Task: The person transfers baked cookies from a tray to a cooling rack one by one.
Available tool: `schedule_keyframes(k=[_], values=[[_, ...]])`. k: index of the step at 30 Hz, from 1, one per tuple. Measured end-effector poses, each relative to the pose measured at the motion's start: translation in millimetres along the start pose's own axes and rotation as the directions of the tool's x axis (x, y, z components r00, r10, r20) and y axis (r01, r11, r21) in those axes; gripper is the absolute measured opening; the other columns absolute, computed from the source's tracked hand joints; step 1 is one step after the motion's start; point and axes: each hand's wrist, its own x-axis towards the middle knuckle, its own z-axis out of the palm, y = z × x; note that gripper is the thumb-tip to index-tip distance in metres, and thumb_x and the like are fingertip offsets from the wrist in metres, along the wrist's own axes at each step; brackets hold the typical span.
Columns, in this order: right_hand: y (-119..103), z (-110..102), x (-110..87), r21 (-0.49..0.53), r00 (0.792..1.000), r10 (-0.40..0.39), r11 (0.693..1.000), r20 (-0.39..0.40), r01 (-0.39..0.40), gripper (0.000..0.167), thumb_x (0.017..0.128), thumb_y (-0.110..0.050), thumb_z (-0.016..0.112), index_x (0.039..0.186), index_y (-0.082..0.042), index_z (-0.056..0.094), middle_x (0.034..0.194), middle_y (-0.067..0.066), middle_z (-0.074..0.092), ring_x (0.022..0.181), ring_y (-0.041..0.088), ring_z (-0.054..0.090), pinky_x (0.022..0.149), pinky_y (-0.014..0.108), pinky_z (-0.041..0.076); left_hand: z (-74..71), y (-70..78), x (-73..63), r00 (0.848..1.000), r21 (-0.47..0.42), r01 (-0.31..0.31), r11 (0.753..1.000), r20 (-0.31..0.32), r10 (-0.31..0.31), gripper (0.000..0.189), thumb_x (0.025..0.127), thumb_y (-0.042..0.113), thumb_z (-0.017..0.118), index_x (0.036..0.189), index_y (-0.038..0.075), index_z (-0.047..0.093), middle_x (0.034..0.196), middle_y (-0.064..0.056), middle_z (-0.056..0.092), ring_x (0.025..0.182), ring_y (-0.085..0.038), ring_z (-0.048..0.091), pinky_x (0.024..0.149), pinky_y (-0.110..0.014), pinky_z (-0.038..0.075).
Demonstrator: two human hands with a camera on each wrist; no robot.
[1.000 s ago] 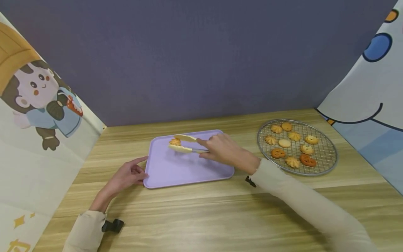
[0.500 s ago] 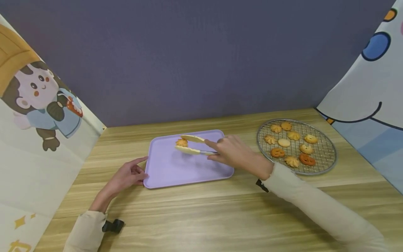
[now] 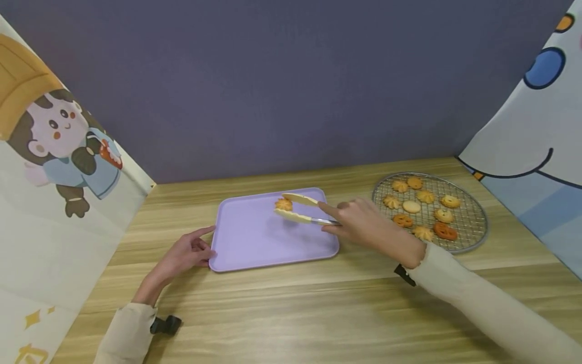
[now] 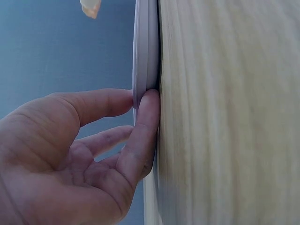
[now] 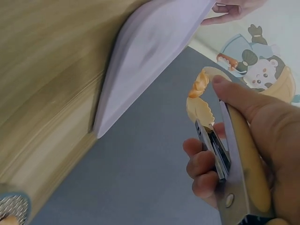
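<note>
In the head view, my right hand (image 3: 370,225) grips a pair of kitchen tongs (image 3: 294,216) with cream scalloped tips and metal arms. Between the tips sits a golden flower-shaped cookie (image 3: 284,203), held up over the lilac tray (image 3: 250,240). The right wrist view shows the cookie (image 5: 199,84) caught at the tong ends, thumb and fingers on opposite arms of the tongs. At the tray's left side, my left hand (image 3: 184,255) pinches the rim. Close up in the left wrist view, thumb and fingers (image 4: 105,103) hold the tray edge (image 4: 143,56).
A round wire cooling rack (image 3: 470,227) on the right bears several cookies, among them pretzel shapes (image 3: 445,231) and a plain round one (image 3: 411,206). Both stand on a wood-grain table (image 3: 273,308). A dark panel (image 3: 291,91) rises behind, with printed side walls.
My right hand has moved right, carrying the tongs and the cookie from the tray's back left toward its right part. The left hand keeps its place at the tray rim.
</note>
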Motion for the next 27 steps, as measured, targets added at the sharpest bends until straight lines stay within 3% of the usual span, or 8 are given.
schedule_keyframes(k=[11, 15, 19, 27], values=[[17.8, -13.1, -37.0, -0.01, 0.997, 0.055, 0.998, -0.063, -0.056, 0.052, 0.086, -0.039, 0.077, 0.128, -0.009, 0.068, 0.069, 0.007, 0.066, 0.042, 0.006, 0.034, 0.034, 0.021, 0.031, -1.5, 1.4, -0.6, 1.0, -0.002, -0.024, 1.0, 0.003, 0.024, 0.07, 0.091, -0.003, 0.065, 0.15, -0.011, 0.029, 0.09, -0.021, 0.063, 0.078, -0.019, 0.066, 0.069, -0.031, 0.062], [25.1, -17.4, -50.0, -0.029, 0.993, 0.087, 0.996, -0.085, -0.09, 0.052, 0.091, -0.047, 0.069, 0.129, -0.011, 0.068, 0.064, 0.004, 0.063, 0.042, 0.004, 0.03, 0.034, 0.021, 0.025, -1.2, 0.8, -1.8, 1.0, -0.007, -0.007, 1.0, 0.005, 0.008, 0.07, 0.091, -0.003, 0.065, 0.151, -0.01, 0.029, 0.091, -0.02, 0.063, 0.078, -0.02, 0.066, 0.07, -0.032, 0.062], [33.4, -20.6, -63.9, -0.028, 0.987, 0.115, 0.993, -0.109, -0.119, 0.051, 0.09, -0.045, 0.071, 0.128, -0.011, 0.069, 0.06, 0.001, 0.059, 0.042, 0.002, 0.026, 0.034, 0.019, 0.021, 0.7, -0.1, -3.1, 1.0, -0.015, 0.0, 1.0, 0.005, 0.0, 0.07, 0.091, -0.004, 0.065, 0.151, -0.011, 0.029, 0.091, -0.02, 0.063, 0.077, -0.02, 0.066, 0.07, -0.032, 0.062], [57.7, -25.5, -100.5, -0.046, 0.979, 0.137, 0.988, -0.154, -0.145, 0.049, 0.09, -0.045, 0.07, 0.123, -0.009, 0.07, 0.061, 0.003, 0.063, 0.04, 0.0, 0.034, 0.033, 0.017, 0.021, 1.0, -0.2, -2.4, 1.0, -0.028, -0.011, 1.0, 0.009, 0.011, 0.069, 0.091, -0.004, 0.064, 0.151, -0.01, 0.029, 0.091, -0.02, 0.063, 0.078, -0.021, 0.066, 0.07, -0.032, 0.062]])
